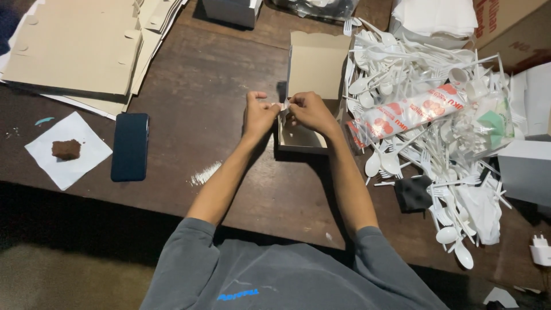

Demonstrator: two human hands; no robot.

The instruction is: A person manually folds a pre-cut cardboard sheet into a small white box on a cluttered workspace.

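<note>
Box [314, 69], small cardboard, lid raised, front wall pinched by both hands.
Left hand [259, 115] and right hand [310, 112] clamp its edge; bare counter [195, 86] lies left, cutlery heap [425, 115] right.

Grey short-sleeved T-shirt [287, 275], small blue marking on chest; forearms bare; left hand [259, 115] and right hand [310, 112] ungloved, ringless.

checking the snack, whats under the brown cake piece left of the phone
The brown cake piece lies on a white paper napkin spread flat on the dark wooden table. The napkin hides the table surface beneath it, and the part of the napkin directly under the cake is covered.
</note>
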